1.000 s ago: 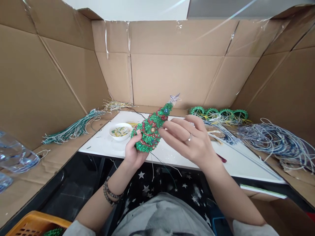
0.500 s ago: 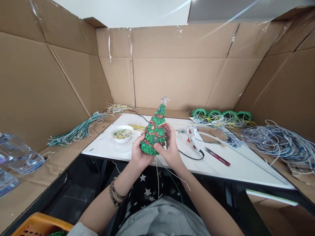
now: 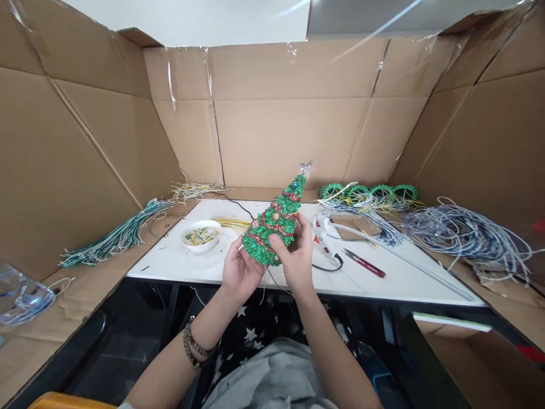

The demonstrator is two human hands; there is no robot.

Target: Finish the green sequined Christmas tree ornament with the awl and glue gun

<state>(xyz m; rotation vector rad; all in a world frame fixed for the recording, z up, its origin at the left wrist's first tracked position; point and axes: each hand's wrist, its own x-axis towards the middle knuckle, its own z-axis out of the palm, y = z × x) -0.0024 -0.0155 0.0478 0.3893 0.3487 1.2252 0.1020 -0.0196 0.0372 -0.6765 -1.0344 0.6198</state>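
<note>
A small green tinsel Christmas tree (image 3: 276, 227) with red garland and little baubles leans to the right between my hands. On its tip sits a clear star (image 3: 305, 167). My left hand (image 3: 242, 271) cups the lower left of the base, palm up. Around the right side wraps my right hand (image 3: 300, 261), its thumb pressed on the front of the lower branches. Thin wires hang from beneath the base. Most of my fingers behind the tree are hidden.
On the white tabletop (image 3: 166, 267) are a bowl (image 3: 200, 248) of cut wire bits, a glue gun (image 3: 326, 241) and a red-handled cutting tool (image 3: 366, 264). Wire bundles (image 3: 121, 230) and green rings (image 3: 381, 192) lie along the cardboard walls (image 3: 289, 142). A clear bottle (image 3: 25, 298) is at left.
The tree has tipped further to the right, its star moving right. The wires below it show less. The whole view has shifted, with the table's things now further left.
</note>
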